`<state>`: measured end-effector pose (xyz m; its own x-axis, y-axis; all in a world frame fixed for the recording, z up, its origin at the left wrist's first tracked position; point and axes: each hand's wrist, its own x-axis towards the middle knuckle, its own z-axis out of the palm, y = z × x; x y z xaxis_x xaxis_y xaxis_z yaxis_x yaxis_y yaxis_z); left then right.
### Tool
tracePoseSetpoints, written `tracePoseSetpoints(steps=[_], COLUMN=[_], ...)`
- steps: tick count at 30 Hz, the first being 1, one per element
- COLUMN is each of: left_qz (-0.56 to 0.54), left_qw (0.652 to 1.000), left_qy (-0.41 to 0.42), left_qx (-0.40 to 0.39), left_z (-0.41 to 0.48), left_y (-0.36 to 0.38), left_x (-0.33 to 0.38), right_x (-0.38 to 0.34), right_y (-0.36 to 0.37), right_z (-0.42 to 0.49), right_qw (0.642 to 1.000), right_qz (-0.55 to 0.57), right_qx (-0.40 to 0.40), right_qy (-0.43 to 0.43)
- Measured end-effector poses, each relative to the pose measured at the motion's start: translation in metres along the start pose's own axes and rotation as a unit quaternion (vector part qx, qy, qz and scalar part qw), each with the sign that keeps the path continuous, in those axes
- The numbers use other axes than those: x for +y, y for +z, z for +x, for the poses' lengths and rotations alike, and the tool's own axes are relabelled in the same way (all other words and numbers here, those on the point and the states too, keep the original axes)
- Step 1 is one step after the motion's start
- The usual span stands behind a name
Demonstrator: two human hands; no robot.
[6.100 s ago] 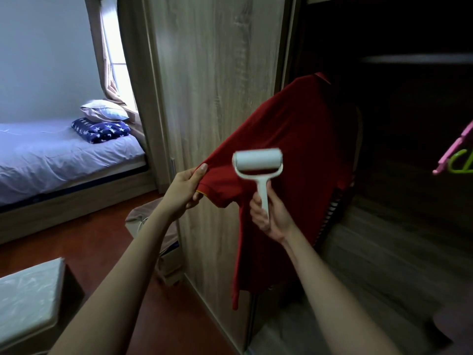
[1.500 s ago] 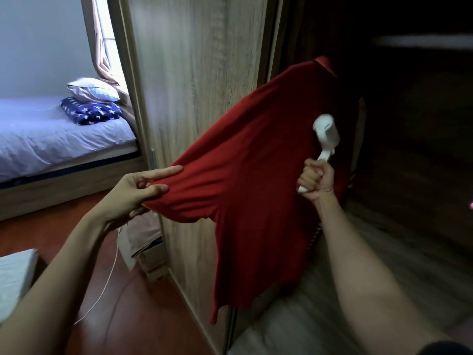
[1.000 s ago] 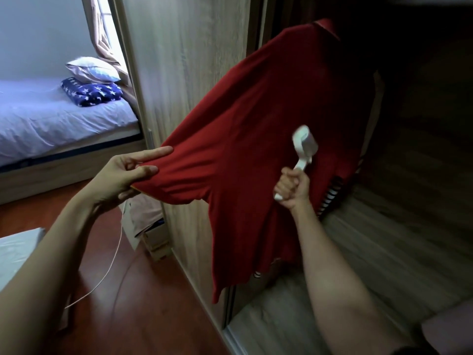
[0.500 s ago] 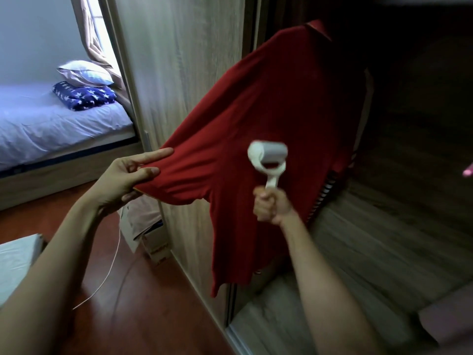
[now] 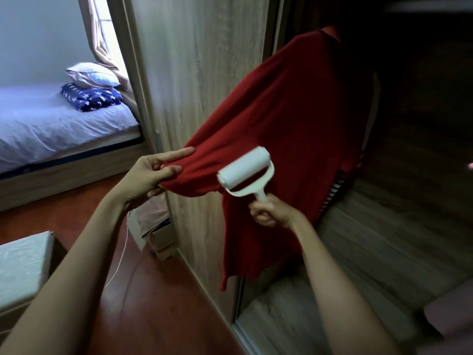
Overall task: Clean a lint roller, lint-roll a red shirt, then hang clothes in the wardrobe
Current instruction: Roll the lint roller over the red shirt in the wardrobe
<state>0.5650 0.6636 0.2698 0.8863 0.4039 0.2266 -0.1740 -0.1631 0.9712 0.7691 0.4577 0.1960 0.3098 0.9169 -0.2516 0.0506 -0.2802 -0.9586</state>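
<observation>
Fingers: left hand pinches red shirt edge, right hand grips lint roller.

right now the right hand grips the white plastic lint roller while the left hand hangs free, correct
Not free: the head view shows the left hand pinching the sleeve of the red fabric shirt, held out sideways. The right hand does grip the white plastic lint roller by its handle.
</observation>
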Motion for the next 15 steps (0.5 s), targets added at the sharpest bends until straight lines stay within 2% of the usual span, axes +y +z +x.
tracePoseSetpoints(steps=[2,6,12,15], left_qz=[-0.004,0.008,-0.017,-0.008], left_qw=[1.000,1.000,1.000,1.000], left_qy=[-0.001,0.005,0.007,0.012], left_qx=[0.008,-0.003,-0.010,-0.017], left_z=[-0.002,-0.007,-0.010,-0.013], left_y=[0.001,0.001,-0.005,-0.008], left_x=[-0.001,0.003,0.007,0.010], right_x=[-0.034,-0.052,-0.075,-0.067], right_y=[0.012,0.014,0.031,0.032], right_z=[0.004,0.001,-0.001,-0.008], right_qw=[0.995,0.985,0.975,0.979], right_qz=[-0.087,-0.160,-0.202,-0.186], right_qx=[0.025,0.038,0.051,0.062], right_qy=[-0.032,-0.040,-0.072,-0.047])
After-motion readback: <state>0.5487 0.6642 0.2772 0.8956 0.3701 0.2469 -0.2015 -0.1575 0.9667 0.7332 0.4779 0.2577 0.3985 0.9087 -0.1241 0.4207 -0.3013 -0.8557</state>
